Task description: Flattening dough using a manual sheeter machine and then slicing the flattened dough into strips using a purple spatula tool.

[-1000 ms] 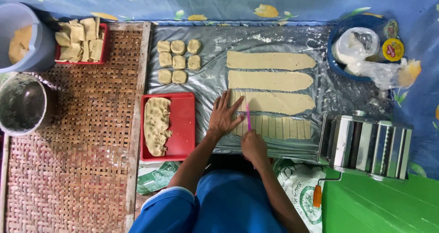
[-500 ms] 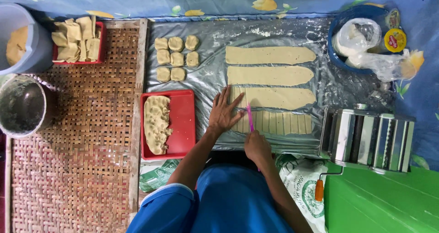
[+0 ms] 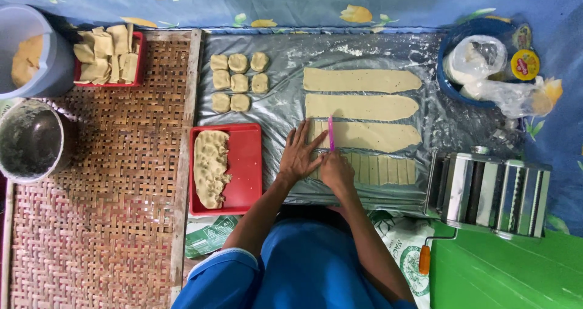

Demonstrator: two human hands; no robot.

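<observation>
My left hand lies flat with spread fingers on the left end of the third dough strip. My right hand grips a thin pink cutter whose blade rests across that strip near its left end. Below it, the nearest strip is cut into several small rectangles. Two uncut long strips lie farther back on the grey plastic sheet.
Several dough balls sit at the sheet's back left. A red tray holds a dough slab. A red tray of cut pieces, two buckets, a pasta roller and a blue bowl with bags surround the woven mat.
Both hands stay on the third strip; the pink cutter has shifted only slightly. The view has drifted a little.
</observation>
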